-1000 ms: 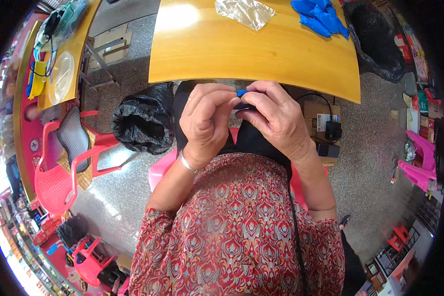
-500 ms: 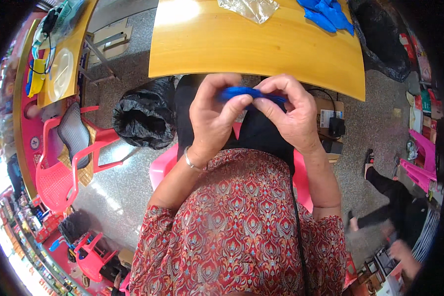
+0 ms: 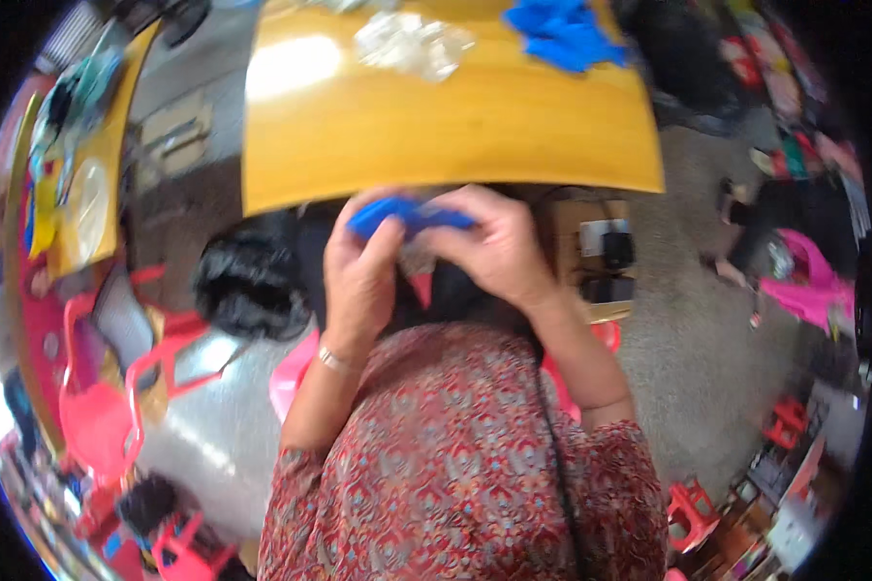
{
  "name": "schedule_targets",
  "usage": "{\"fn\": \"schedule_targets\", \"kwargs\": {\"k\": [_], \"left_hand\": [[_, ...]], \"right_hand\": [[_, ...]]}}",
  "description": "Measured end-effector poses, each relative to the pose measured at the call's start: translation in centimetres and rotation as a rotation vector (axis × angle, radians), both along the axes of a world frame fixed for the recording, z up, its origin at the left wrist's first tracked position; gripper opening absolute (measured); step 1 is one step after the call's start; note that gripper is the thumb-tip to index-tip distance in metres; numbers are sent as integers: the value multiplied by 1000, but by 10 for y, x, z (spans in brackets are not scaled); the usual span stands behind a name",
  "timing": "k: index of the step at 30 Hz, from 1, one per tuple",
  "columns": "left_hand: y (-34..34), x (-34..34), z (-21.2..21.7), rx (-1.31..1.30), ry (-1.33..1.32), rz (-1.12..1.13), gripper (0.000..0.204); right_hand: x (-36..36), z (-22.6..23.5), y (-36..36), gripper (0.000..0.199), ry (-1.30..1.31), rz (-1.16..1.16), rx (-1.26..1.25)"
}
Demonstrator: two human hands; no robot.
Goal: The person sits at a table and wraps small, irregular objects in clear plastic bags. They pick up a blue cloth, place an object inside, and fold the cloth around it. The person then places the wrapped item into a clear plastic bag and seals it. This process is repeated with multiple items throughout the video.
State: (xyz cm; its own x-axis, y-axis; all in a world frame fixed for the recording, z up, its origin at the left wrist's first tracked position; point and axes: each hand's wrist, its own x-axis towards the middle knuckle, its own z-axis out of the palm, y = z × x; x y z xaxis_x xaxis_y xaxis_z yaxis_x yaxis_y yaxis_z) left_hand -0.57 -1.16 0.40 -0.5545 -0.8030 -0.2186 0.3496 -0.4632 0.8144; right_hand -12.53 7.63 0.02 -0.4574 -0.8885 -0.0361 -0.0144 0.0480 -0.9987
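Between my two hands, just off the table's front edge and above my lap, is a small folded piece of thin, bright blue material (image 3: 386, 215); its exact kind does not show. My left hand (image 3: 357, 276) pinches its left part, thumb on the near side. The fingers of my right hand (image 3: 499, 247) are closed on its right end, slightly smeared by motion. On the yellow table (image 3: 436, 136) beyond lie a crumpled heap of similar blue material (image 3: 564, 37) and crinkled clear plastic (image 3: 415, 46).
A black plastic bag (image 3: 247, 286) stands open on the floor by my left leg. Another black bag (image 3: 683, 63) is past the table's right end. Under the table sits a cardboard box (image 3: 574, 232). Red chairs (image 3: 97, 416) stand at left. A person in black (image 3: 794, 218) is at far right.
My view has shifted, showing more of the table's back. The blue piece has tilted, its left part turned up toward me. The person at right has moved farther away.
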Motion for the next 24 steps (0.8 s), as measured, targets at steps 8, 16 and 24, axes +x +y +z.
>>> {"fn": "schedule_targets", "kwargs": {"k": [8,16,24], "left_hand": [[-16,-8,-20,-86,-110,65,11],[-24,-6,-17,-35,-79,82,31],[-26,4,-38,38,-61,8,16]], "right_hand": [[-11,11,-4,26,405,6,-164],[-70,2,14,24,-510,-3,-137],[-104,-17,6,32,-142,-214,128]]}}
